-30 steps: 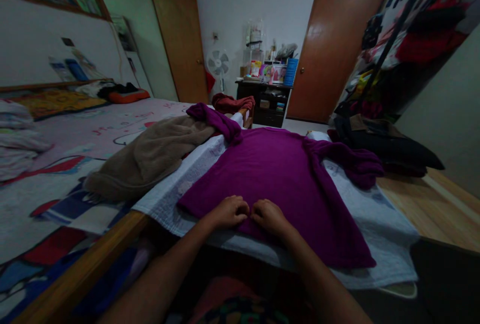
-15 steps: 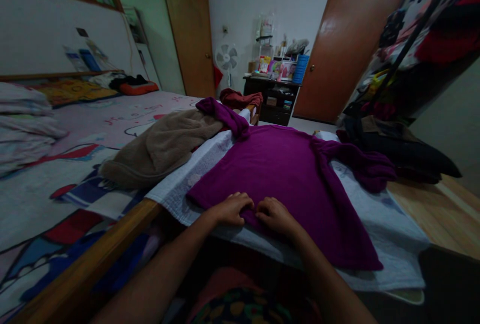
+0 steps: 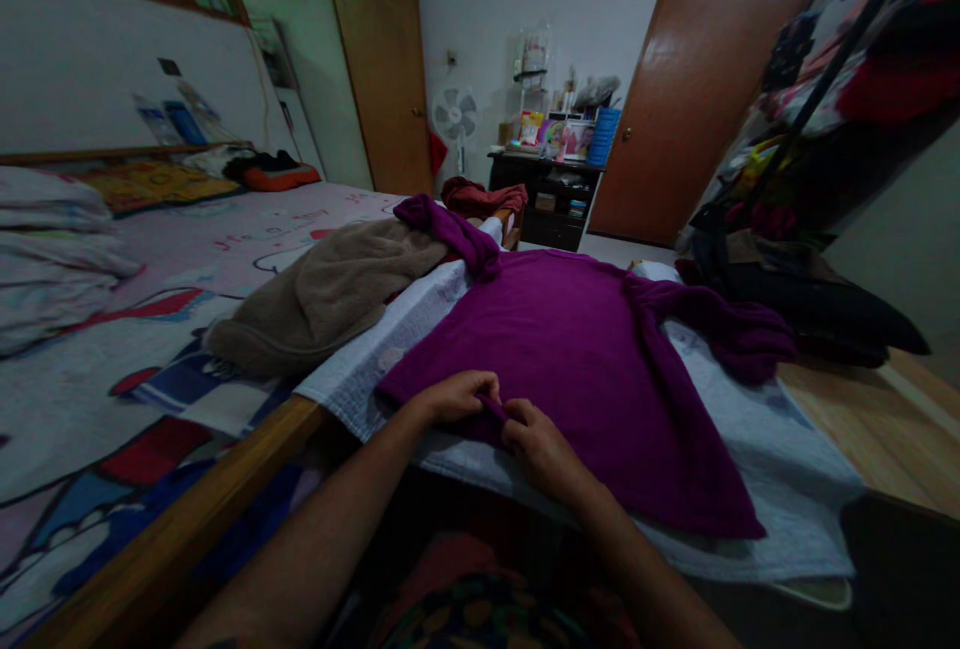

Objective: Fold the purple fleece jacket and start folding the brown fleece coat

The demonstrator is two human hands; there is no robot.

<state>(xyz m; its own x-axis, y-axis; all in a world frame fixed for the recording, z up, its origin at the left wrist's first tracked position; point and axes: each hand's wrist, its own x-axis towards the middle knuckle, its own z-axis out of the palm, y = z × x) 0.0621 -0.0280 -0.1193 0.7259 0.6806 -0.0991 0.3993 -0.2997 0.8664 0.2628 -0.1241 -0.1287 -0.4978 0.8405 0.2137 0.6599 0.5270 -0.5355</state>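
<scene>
A purple long-sleeved top [image 3: 570, 349] lies spread out in front of me, its hem toward my body and its sleeves out to both sides. My left hand [image 3: 463, 396] pinches the near hem at about its middle. Close beside it, my right hand [image 3: 536, 439] is closed on the same hem, with a short raised fold of fabric between the two. Beneath the top is a pale blue-white cloth [image 3: 795, 489] covering the surface.
On the left, a brown fleece garment [image 3: 322, 294] lies along the wooden bed frame [image 3: 225, 479]. Dark folded clothes [image 3: 810, 299] are stacked at right on a wooden board [image 3: 877, 419]. A fan [image 3: 455, 117] and a dark cabinet [image 3: 551, 214] stand at the back.
Both hands have lifted the middle of the hem slightly and now pinch it between the fingers. The left hand has shifted a little up. The rest of the top lies as before.
</scene>
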